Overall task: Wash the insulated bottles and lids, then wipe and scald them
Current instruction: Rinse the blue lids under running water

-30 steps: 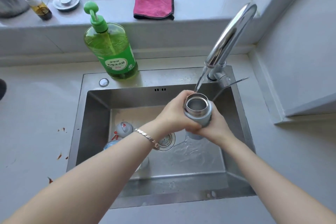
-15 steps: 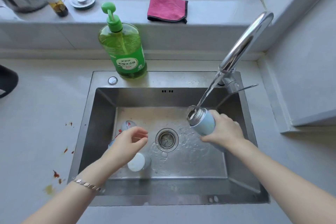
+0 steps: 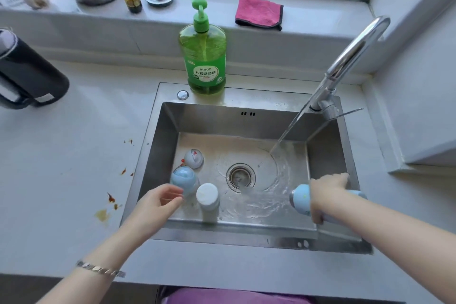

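Clamped from above, the right hand curls its fingers round the bottle, low at the right side of the sink. The bottle lies almost level, its long axis running left to right: the banded end points left toward the sink's middle, and the other end is hidden under the wrist near the right wall. This looks like tipping out rinse water, so that left end should dip below level, over the basin, until the flow stops. The left hand holds nothing, fingers loosely curled, just beside a domed blue piece; whether they touch cannot be told. A white bottle stands upright next to it. Farther in are the drain and a grey lid. The stream from the tap hits the bare sink floor, well apart from the held bottle. Behind stand the soap and, on the sill, a pink cloth for wiping.
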`<state>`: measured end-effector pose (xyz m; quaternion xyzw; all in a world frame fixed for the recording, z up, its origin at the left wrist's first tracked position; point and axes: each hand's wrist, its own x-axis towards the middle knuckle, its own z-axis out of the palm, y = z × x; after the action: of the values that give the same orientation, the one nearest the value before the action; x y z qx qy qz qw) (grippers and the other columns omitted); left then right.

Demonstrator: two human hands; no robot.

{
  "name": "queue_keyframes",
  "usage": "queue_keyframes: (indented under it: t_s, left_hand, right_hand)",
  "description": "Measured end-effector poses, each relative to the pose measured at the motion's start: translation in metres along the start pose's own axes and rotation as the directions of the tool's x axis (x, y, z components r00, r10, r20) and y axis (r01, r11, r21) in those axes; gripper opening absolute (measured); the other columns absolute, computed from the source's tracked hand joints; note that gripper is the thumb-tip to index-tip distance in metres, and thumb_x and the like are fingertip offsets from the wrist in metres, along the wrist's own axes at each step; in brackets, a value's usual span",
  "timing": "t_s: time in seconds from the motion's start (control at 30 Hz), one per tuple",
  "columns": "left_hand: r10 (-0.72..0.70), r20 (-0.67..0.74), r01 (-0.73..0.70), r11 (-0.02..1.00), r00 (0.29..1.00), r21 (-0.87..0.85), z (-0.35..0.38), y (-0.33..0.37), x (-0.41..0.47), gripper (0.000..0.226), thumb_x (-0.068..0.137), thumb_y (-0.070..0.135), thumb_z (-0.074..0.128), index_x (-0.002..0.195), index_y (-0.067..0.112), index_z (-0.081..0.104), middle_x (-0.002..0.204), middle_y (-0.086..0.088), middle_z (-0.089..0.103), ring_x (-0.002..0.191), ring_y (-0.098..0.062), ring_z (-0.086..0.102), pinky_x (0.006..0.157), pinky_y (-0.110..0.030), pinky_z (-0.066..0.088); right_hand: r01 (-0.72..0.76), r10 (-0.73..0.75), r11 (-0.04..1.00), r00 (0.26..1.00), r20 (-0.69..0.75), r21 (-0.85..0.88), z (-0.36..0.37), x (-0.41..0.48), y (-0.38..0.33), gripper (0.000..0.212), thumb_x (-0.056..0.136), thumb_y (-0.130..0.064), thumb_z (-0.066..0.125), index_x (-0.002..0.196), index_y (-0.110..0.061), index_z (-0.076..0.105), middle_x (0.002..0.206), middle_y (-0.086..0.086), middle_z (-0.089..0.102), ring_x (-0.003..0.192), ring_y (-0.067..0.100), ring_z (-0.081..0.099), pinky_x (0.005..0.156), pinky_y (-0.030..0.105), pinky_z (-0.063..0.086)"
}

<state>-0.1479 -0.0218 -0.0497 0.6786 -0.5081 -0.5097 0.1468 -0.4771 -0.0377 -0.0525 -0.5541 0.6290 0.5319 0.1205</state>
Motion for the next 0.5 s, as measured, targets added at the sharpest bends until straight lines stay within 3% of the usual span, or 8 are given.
queue_keyframes:
  t_s: [0.1, 0.23, 0.3, 0.37, 0.43, 0.5]
  left_hand:
    - [0.01, 0.017, -0.01, 1.0, 1.0, 0.0, -0.005, -0.004, -0.004, 0.02, 0.086, 0.008, 0.062, 0.085, 0.027, 0.063, 0.091, 0.001, 0.07, 0.093, -0.015, 0.064, 0.092, -0.034, 0.049]
    - [0.074, 0.054, -0.071, 0.996, 0.996, -0.055, -0.013, 0.001, -0.015, 0.029, 0.085, 0.016, 0.065, 0.096, 0.041, 0.057, 0.105, 0.003, 0.064, 0.095, -0.012, 0.063, 0.091, -0.032, 0.049]
    - [0.133, 0.079, -0.124, 0.986, 0.988, -0.114, -0.017, 0.009, -0.021, 0.039, 0.083, 0.024, 0.068, 0.103, 0.053, 0.051, 0.114, 0.012, 0.054, 0.099, -0.008, 0.061, 0.092, -0.031, 0.049]
    - [0.187, 0.105, -0.17, 0.974, 0.977, -0.147, -0.023, 0.016, -0.025, 0.044, 0.078, 0.038, 0.07, 0.108, 0.061, 0.047, 0.121, 0.018, 0.048, 0.108, -0.006, 0.055, 0.094, -0.03, 0.048]
    - [0.248, 0.065, -0.233, 0.956, 0.967, -0.177, -0.035, 0.021, -0.027, 0.044, 0.07, 0.044, 0.072, 0.106, 0.057, 0.05, 0.122, 0.014, 0.053, 0.108, -0.008, 0.056, 0.091, -0.029, 0.051]
    - [0.296, -0.074, -0.305, 0.929, 0.952, -0.208, -0.054, 0.023, -0.028, 0.034, 0.07, 0.032, 0.077, 0.093, 0.043, 0.055, 0.102, 0.002, 0.063, 0.087, -0.017, 0.062, 0.08, -0.029, 0.054]
  right_hand:
    - [-0.003, 0.004, 0.998, 1.0, -0.019, 0.063, 0.0, -0.017, -0.004, 0.074, 0.064, -0.052, 0.072, 0.126, -0.025, 0.041, 0.121, 0.0, 0.054, 0.11, 0.021, 0.053, 0.088, 0.032, 0.038]
    - [0.17, -0.047, 0.906, 0.951, -0.306, 0.387, -0.021, -0.042, -0.029, 0.074, 0.06, -0.055, 0.071, 0.121, -0.03, 0.04, 0.111, 0.001, 0.054, 0.104, 0.022, 0.055, 0.08, 0.033, 0.035]
    - [0.368, -0.07, 0.739, 0.874, -0.48, 0.563, -0.037, -0.057, -0.054, 0.079, 0.056, -0.055, 0.072, 0.125, -0.036, 0.039, 0.107, -0.002, 0.055, 0.102, 0.021, 0.055, 0.082, 0.033, 0.039]
    - [0.581, -0.071, 0.492, 0.769, -0.635, 0.649, -0.061, -0.074, -0.086, 0.081, 0.054, -0.052, 0.076, 0.126, -0.041, 0.04, 0.109, -0.007, 0.057, 0.105, 0.016, 0.053, 0.086, 0.033, 0.041]
    - [0.722, -0.046, 0.278, 0.669, -0.742, 0.634, -0.088, -0.093, -0.117, 0.081, 0.05, -0.051, 0.075, 0.124, -0.043, 0.042, 0.109, -0.01, 0.059, 0.104, 0.013, 0.054, 0.09, 0.036, 0.043]
    - [0.786, -0.015, 0.118, 0.613, -0.79, 0.607, -0.111, -0.107, -0.145, 0.081, 0.046, -0.054, 0.068, 0.122, -0.044, 0.044, 0.109, -0.011, 0.059, 0.103, 0.011, 0.055, 0.089, 0.034, 0.046]
